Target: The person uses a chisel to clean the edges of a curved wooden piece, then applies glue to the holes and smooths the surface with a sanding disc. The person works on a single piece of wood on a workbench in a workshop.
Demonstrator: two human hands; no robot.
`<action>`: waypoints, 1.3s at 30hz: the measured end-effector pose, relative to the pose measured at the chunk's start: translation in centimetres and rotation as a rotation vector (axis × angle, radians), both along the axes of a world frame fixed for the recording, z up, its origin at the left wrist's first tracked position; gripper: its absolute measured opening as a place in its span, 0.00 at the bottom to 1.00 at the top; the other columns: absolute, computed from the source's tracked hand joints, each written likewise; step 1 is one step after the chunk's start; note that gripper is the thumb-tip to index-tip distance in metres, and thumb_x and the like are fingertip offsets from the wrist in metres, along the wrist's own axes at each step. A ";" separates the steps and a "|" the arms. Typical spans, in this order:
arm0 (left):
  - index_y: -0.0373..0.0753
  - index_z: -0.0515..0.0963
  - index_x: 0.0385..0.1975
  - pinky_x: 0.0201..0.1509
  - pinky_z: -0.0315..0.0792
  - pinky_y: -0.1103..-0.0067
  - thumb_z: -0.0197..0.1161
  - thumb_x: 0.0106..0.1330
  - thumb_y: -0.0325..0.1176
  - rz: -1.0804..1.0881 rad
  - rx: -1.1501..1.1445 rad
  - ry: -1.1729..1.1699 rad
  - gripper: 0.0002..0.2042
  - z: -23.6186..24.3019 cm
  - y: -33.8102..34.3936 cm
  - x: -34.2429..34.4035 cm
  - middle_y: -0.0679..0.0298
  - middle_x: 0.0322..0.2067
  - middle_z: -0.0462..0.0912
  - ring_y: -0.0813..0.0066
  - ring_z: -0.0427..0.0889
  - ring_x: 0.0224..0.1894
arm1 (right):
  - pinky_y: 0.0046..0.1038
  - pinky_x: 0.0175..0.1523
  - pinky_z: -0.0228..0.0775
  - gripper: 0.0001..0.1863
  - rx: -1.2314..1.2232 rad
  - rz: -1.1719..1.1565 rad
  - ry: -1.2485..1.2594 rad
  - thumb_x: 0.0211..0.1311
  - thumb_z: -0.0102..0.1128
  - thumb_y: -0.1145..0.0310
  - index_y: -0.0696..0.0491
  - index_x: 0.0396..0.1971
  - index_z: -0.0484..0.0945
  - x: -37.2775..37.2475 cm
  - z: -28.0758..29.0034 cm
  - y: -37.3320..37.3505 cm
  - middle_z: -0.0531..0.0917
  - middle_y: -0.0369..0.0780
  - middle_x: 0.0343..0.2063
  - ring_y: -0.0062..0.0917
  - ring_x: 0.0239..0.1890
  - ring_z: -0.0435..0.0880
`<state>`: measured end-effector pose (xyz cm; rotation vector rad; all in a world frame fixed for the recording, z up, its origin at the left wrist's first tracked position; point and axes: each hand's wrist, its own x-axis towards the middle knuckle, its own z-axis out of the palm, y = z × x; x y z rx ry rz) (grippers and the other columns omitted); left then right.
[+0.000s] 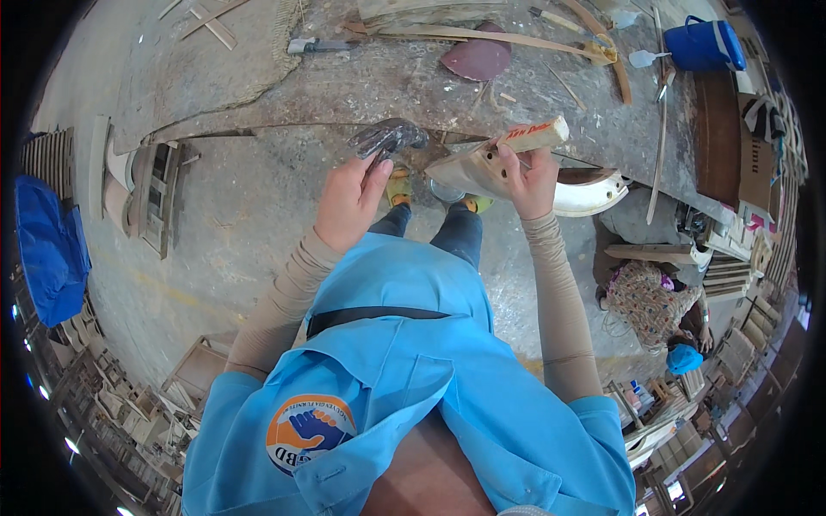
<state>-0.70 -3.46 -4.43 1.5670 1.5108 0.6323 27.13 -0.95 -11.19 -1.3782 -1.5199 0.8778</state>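
Observation:
My left hand [346, 199] is closed around the handle of a hammer [389, 136], whose dark head rises above my thumb. Across from it, my right hand [535, 182] grips a pale wooden furniture part [471, 172] with round holes and red marks near its squared end. The part tilts over the near edge of the workbench [284, 103], and its tapered end points toward the hammer. Hammer and part are apart. Just right of my right hand, a curved whitish wooden piece [594, 193] shows at the bench edge; whether it joins the held part cannot be told.
On the bench lie a maroon pad [479, 57], a brush [318, 46], long wooden strips [508, 39] and a blue cooler [704, 45]. A wooden frame [159, 198] stands on the floor at left, near a blue bag [52, 249]. Another person [650, 301] crouches at right.

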 end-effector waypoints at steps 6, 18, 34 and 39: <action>0.25 0.75 0.48 0.31 0.69 0.78 0.57 0.72 0.36 0.010 0.036 -0.014 0.17 0.1 -0.3 0.2 0.59 0.22 0.76 0.75 0.73 0.24 | 0.27 0.43 0.79 0.16 0.018 -0.014 -0.012 0.65 0.64 0.65 0.61 0.45 0.75 -0.3 0.3 0.0 0.86 0.43 0.35 0.29 0.37 0.89; 0.22 0.73 0.52 0.33 0.70 0.78 0.57 0.72 0.37 0.026 0.012 -0.017 0.20 -0.1 -0.6 -0.1 0.58 0.23 0.78 0.77 0.75 0.26 | 0.29 0.42 0.79 0.17 0.049 -0.020 -0.073 0.65 0.65 0.63 0.60 0.45 0.74 -0.1 -0.1 0.0 0.86 0.44 0.35 0.33 0.37 0.89; 0.24 0.75 0.49 0.30 0.68 0.76 0.57 0.72 0.37 0.008 0.100 -0.077 0.18 1.4 0.5 1.0 0.58 0.20 0.75 0.74 0.73 0.22 | 0.31 0.39 0.77 0.14 0.110 0.003 -0.223 0.61 0.67 0.66 0.57 0.43 0.77 -0.1 -0.4 -0.2 0.86 0.44 0.33 0.35 0.35 0.88; 0.28 0.77 0.47 0.27 0.66 0.74 0.58 0.71 0.35 -0.064 0.322 -0.095 0.15 3.1 1.8 2.6 0.55 0.21 0.77 0.68 0.71 0.19 | 0.36 0.38 0.75 0.15 0.042 0.018 -0.380 0.58 0.67 0.67 0.54 0.43 0.78 0.1 -0.5 -0.4 0.84 0.45 0.32 0.41 0.34 0.85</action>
